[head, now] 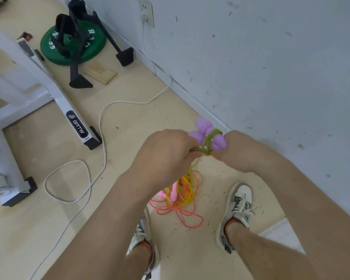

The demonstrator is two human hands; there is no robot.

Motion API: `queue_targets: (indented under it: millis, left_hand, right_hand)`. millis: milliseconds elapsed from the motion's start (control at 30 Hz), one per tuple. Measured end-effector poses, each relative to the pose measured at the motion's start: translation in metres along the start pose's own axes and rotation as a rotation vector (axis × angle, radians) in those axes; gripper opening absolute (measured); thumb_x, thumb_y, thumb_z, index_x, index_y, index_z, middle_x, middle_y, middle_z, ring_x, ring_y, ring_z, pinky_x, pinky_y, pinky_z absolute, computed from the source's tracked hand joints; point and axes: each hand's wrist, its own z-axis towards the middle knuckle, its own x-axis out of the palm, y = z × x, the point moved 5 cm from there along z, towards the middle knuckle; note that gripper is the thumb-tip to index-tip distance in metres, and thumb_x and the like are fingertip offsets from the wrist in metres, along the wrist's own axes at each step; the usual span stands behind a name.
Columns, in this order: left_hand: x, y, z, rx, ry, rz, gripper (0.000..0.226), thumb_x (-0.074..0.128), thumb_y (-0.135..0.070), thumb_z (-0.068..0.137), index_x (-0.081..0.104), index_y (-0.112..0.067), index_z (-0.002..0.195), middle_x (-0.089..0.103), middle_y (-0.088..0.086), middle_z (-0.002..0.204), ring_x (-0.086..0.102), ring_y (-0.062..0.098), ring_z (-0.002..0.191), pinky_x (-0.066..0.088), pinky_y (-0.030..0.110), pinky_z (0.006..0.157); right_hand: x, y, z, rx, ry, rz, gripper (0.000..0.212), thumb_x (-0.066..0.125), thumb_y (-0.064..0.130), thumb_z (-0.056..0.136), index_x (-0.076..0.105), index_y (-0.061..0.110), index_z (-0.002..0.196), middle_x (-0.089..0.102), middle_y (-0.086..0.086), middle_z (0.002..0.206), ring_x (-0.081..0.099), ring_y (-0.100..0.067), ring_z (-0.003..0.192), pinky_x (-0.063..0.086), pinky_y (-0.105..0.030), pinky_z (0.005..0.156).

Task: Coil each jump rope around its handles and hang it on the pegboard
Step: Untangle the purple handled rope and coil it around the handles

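Two purple jump-rope handles (207,133) are held together at chest height, with an olive-green rope (209,144) wound round them. My right hand (239,151) grips the handles from the right. My left hand (166,154) pinches the green rope just left of the handles. Below my hands, on the floor between my shoes, lies a tangle of a yellow rope (185,196) and a coral-pink rope (182,215) with pink handles (170,194). No pegboard is in view.
A scuffed white wall (261,63) runs along the right. A white cable (101,138) loops over the wooden floor. A white machine frame (49,83) stands at the left. A green weight plate (73,45) with black straps and a small wooden board (101,73) lie further back.
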Motion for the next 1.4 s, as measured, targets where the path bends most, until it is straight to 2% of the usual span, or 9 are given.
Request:
queue_targets:
  millis: [367, 567, 667, 767, 900, 1033, 1167, 1267, 1400]
  left_hand:
    - [0.003, 0.021, -0.003, 0.016, 0.009, -0.334, 0.015, 0.068, -0.029, 0.075, 0.075, -0.029, 0.088, 0.056, -0.024, 0.066, 0.052, -0.008, 0.070, 0.037, 0.012, 0.063]
    - [0.007, 0.033, -0.008, -0.163, 0.192, -0.761, 0.028, 0.061, -0.034, 0.084, 0.074, -0.009, 0.084, 0.063, 0.012, 0.072, 0.054, 0.027, 0.067, 0.046, 0.034, 0.067]
    - [0.011, 0.031, -0.017, -0.214, 0.418, -0.972, 0.051, 0.057, -0.035, 0.087, 0.061, 0.015, 0.081, 0.050, 0.010, 0.065, 0.040, 0.017, 0.060, 0.036, 0.026, 0.058]
    - [0.033, 0.050, -0.021, -0.426, 0.362, -1.051, 0.031, 0.058, -0.018, 0.090, 0.057, 0.007, 0.073, 0.060, 0.005, 0.063, 0.050, 0.009, 0.048, 0.041, 0.014, 0.051]
    - [0.029, 0.034, -0.009, -0.330, 0.195, -0.906, 0.029, 0.049, -0.019, 0.090, 0.046, -0.014, 0.061, 0.042, -0.009, 0.046, 0.034, 0.006, 0.041, 0.028, 0.017, 0.043]
    - [0.019, 0.006, 0.000, -0.190, 0.137, -0.503, 0.026, 0.041, -0.030, 0.101, 0.060, -0.015, 0.092, 0.043, -0.011, 0.052, 0.039, 0.008, 0.052, 0.028, 0.026, 0.054]
    - [0.013, -0.004, 0.001, -0.112, 0.143, 0.060, 0.025, 0.036, -0.036, 0.101, 0.050, -0.018, 0.093, 0.028, -0.006, 0.062, 0.033, 0.020, 0.068, 0.025, 0.032, 0.061]
    - [0.010, -0.019, -0.001, -0.024, 0.116, 0.150, 0.021, 0.033, -0.035, 0.101, 0.039, -0.023, 0.085, 0.032, -0.002, 0.068, 0.036, 0.023, 0.071, 0.028, 0.032, 0.062]
    - [0.010, -0.020, 0.001, 0.000, 0.110, 0.155, 0.015, 0.041, -0.028, 0.099, 0.052, -0.020, 0.092, 0.048, -0.001, 0.085, 0.048, 0.020, 0.079, 0.030, 0.032, 0.063]
  right_hand:
    - [0.039, 0.021, -0.022, -0.149, 0.547, -0.313, 0.032, 0.066, 0.018, 0.084, 0.049, 0.012, 0.058, 0.050, -0.002, 0.052, 0.042, -0.021, 0.045, 0.039, -0.024, 0.046]
    - [0.026, 0.041, -0.038, -0.330, 0.605, -0.179, 0.035, 0.076, 0.019, 0.082, 0.050, 0.015, 0.059, 0.046, 0.003, 0.052, 0.044, -0.019, 0.054, 0.036, -0.028, 0.054]
    - [0.023, 0.048, -0.046, -0.402, 0.660, -0.063, 0.030, 0.082, 0.022, 0.077, 0.057, 0.018, 0.062, 0.051, -0.005, 0.058, 0.045, -0.020, 0.056, 0.039, -0.032, 0.057]
    - [0.009, 0.054, -0.050, -0.451, 0.638, 0.134, 0.025, 0.083, 0.029, 0.070, 0.062, 0.023, 0.060, 0.044, -0.003, 0.052, 0.037, -0.018, 0.047, 0.033, -0.027, 0.048]
    - [-0.015, 0.044, -0.042, -0.332, 0.427, 0.526, 0.020, 0.077, 0.013, 0.073, 0.065, 0.019, 0.059, 0.035, 0.002, 0.046, 0.024, -0.011, 0.041, 0.017, -0.017, 0.041]
    - [-0.020, 0.021, -0.022, -0.097, 0.138, 0.657, 0.030, 0.068, 0.001, 0.082, 0.054, 0.016, 0.059, 0.038, 0.001, 0.051, 0.024, -0.009, 0.041, 0.014, -0.020, 0.043]
    - [-0.015, 0.010, -0.011, 0.016, -0.089, 0.463, 0.024, 0.066, 0.004, 0.076, 0.049, 0.015, 0.062, 0.045, 0.006, 0.050, 0.035, -0.012, 0.042, 0.025, -0.020, 0.042]
    - [-0.018, 0.005, -0.005, 0.030, -0.268, 0.152, 0.021, 0.065, 0.009, 0.075, 0.048, 0.013, 0.063, 0.045, 0.002, 0.059, 0.044, -0.021, 0.057, 0.032, -0.027, 0.049]
    - [0.006, 0.015, -0.001, -0.016, -0.206, -0.264, 0.026, 0.056, 0.015, 0.083, 0.038, 0.017, 0.065, 0.046, -0.002, 0.067, 0.051, -0.029, 0.072, 0.033, -0.026, 0.053]
